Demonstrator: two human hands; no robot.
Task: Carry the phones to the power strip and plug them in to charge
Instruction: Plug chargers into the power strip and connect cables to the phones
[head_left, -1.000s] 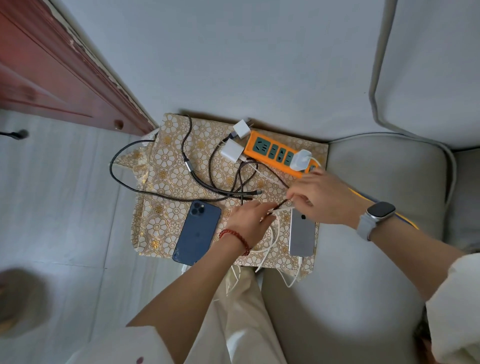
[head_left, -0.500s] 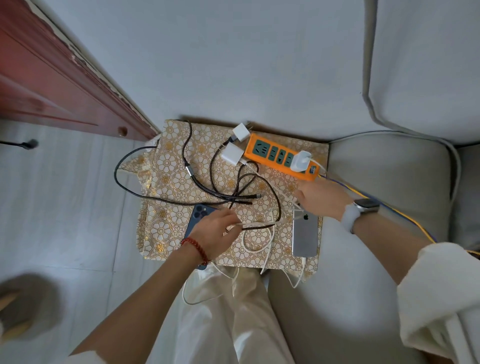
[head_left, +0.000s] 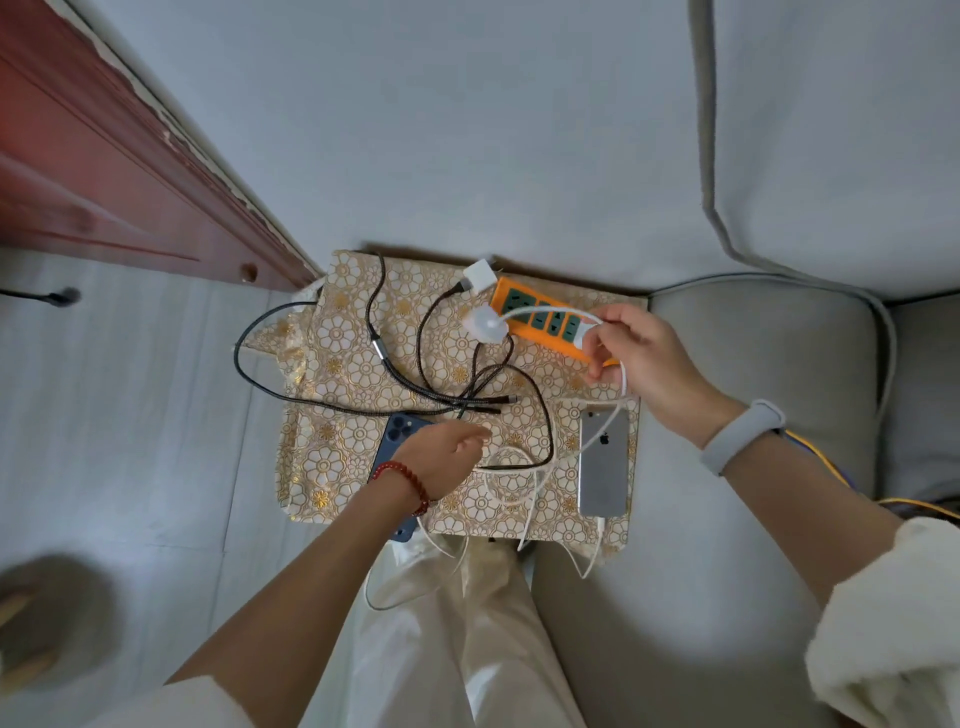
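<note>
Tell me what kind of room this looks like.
Probably a living room at home. A grey sofa stands beside a small table under a floral cloth, which holds an orange power strip and two phones. A red wooden door and a pale tiled floor also suggest a home.

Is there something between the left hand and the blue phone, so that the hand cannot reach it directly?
Nothing visible blocks it. The left hand lies directly over the blue phone, pinching a black cable. The tangle of black and white cables lies to the right of the phone, not across it.
</note>
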